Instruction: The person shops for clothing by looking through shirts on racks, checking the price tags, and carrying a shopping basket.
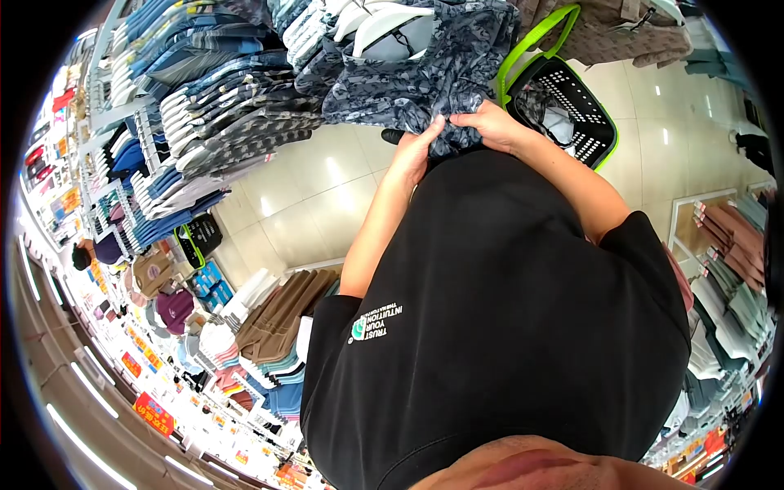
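My left hand (416, 151) and my right hand (492, 126) are both closed on the lower part of a dark grey-blue patterned shirt (408, 90), thumbs on top and close together. The shirt hangs from a white hanger (388, 26) at the top of the view, and its cloth is bunched between my fingers. Just right of my right hand is a black shopping basket (592, 122) with a green rim and a raised green handle (535, 45). Some grey and white items lie inside it.
Racks of patterned shirts (245, 114) hang at the left. Brown garments (625, 33) hang at upper right. Another black and green basket (198, 239) stands on the tiled floor (302, 192). Folded-over brown trousers (286, 314) and other clothes hang lower left; more clothes (727, 302) hang at right.
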### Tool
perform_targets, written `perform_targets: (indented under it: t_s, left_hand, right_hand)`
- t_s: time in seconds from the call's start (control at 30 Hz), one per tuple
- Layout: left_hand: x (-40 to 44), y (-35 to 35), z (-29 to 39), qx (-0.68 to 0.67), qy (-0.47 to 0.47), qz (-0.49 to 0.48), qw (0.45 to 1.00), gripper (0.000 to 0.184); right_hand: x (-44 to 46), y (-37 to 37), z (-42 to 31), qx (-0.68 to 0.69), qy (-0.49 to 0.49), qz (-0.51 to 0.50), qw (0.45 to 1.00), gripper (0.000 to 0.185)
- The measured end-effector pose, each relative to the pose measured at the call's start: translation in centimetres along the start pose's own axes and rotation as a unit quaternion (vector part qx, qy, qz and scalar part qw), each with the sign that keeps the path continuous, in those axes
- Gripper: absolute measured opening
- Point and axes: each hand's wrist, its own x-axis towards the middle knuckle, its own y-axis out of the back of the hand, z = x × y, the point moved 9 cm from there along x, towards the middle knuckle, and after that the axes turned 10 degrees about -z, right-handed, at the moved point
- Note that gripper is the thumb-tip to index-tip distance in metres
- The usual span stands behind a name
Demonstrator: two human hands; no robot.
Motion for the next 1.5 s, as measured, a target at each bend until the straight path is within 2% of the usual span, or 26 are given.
perform_targets:
  t_s: [0.07, 0.2, 0.37, 0.47, 0.53, 0.63, 0.77, 0.87, 0.93, 1.0, 1.07, 1.1, 1.13, 1.2, 1.23, 1.27, 1.33, 1.37, 1.4, 1.47, 1.5]
  left_hand:
    - [0.3, 0.0, 0.9, 0.067, -0.055, 0.004, 0.996, 0.060]
    - [0.0, 0.6, 1.7, 0.083, -0.097, 0.040, 0.991, 0.059]
    - [-0.8, 2.2, 2.5, 0.061, -0.124, 0.099, 0.985, 0.053]
    - [-1.1, 3.6, 3.4, 0.059, -0.162, 0.123, 0.977, 0.051]
    - [-1.6, 3.5, 4.4, 0.032, -0.179, 0.122, 0.976, 0.052]
    - [-1.9, 3.8, 6.0, 0.021, -0.206, 0.121, 0.971, 0.048]
    - [-2.5, 2.5, 7.9, 0.055, -0.240, 0.126, 0.961, 0.044]
    - [-3.4, 0.1, 9.2, 0.003, -0.236, 0.112, 0.965, 0.043]
    - [-3.7, -0.6, 9.9, -0.008, -0.247, 0.111, 0.963, 0.040]
    - [-3.5, -1.2, 9.8, -0.054, -0.218, 0.081, 0.971, 0.036]
    - [-3.7, -2.2, 10.1, -0.061, -0.211, 0.064, 0.973, 0.033]
    - [-3.8, -2.6, 9.7, -0.091, -0.177, 0.059, 0.978, 0.033]
    - [-3.8, -2.9, 9.2, -0.121, -0.142, 0.054, 0.981, 0.032]
    - [-3.7, -2.8, 8.9, -0.114, -0.133, 0.047, 0.983, 0.034]
    - [-3.6, -3.0, 8.7, -0.136, -0.119, 0.020, 0.983, 0.035]
    - [-3.6, -3.2, 8.5, -0.158, -0.106, -0.006, 0.982, 0.037]
    - [-3.9, -3.1, 8.8, -0.175, -0.107, -0.018, 0.978, 0.038]
    - [-4.0, -2.8, 9.2, -0.175, -0.121, -0.014, 0.977, 0.038]
    - [-4.1, -2.4, 9.5, -0.174, -0.135, -0.010, 0.975, 0.037]
    - [-4.0, -1.2, 9.2, -0.166, -0.150, 0.005, 0.975, 0.039]
    - [-4.0, -0.8, 9.2, -0.151, -0.163, 0.005, 0.975, 0.040]
  right_hand:
    - [0.0, 0.3, 0.3, 0.008, -0.004, 0.010, 1.000, 0.032]
    - [0.1, 0.9, 1.0, 0.000, -0.008, 0.011, 1.000, 0.034]
    - [0.7, 2.4, 1.9, -0.034, -0.019, 0.031, 0.999, 0.031]
    - [0.7, 3.6, 1.5, -0.052, 0.029, 0.067, 0.996, 0.030]
    - [1.0, 5.6, 3.4, -0.074, -0.029, 0.068, 0.995, 0.031]
    - [0.6, 6.1, 3.3, -0.059, -0.027, 0.109, 0.992, 0.027]
    - [0.2, 5.2, 2.3, -0.068, -0.019, 0.101, 0.992, 0.025]
    - [0.5, 5.2, 1.5, -0.131, 0.014, 0.089, 0.987, 0.033]
    - [0.0, 4.3, 1.5, -0.189, -0.051, 0.075, 0.978, 0.038]
    - [0.4, 1.1, 1.0, -0.177, 0.021, -0.059, 0.982, 0.049]
    - [0.3, -0.3, 1.1, -0.228, 0.023, -0.080, 0.970, 0.062]
    - [0.6, 0.4, 1.7, -0.285, 0.025, -0.066, 0.956, 0.072]
    - [0.8, 0.6, 1.8, -0.285, 0.025, -0.066, 0.956, 0.072]
    - [0.8, 0.9, 1.0, -0.428, 0.038, -0.015, 0.903, 0.077]
    - [0.8, 0.8, 0.5, -0.433, 0.062, -0.016, 0.899, 0.067]
    - [0.6, 0.2, -0.2, -0.434, 0.062, -0.016, 0.899, 0.067]
    - [0.4, 0.0, 0.5, -0.411, -0.100, -0.031, 0.906, 0.050]
    - [0.9, 0.7, 1.0, -0.427, -0.006, -0.024, 0.904, 0.037]
    - [1.1, 0.3, 1.4, -0.428, -0.006, -0.027, 0.903, 0.037]
    - [0.3, -0.6, -1.2, -0.342, 0.197, 0.022, 0.919, 0.031]
    - [1.7, 1.5, 2.0, -0.367, 0.007, -0.015, 0.930, 0.032]
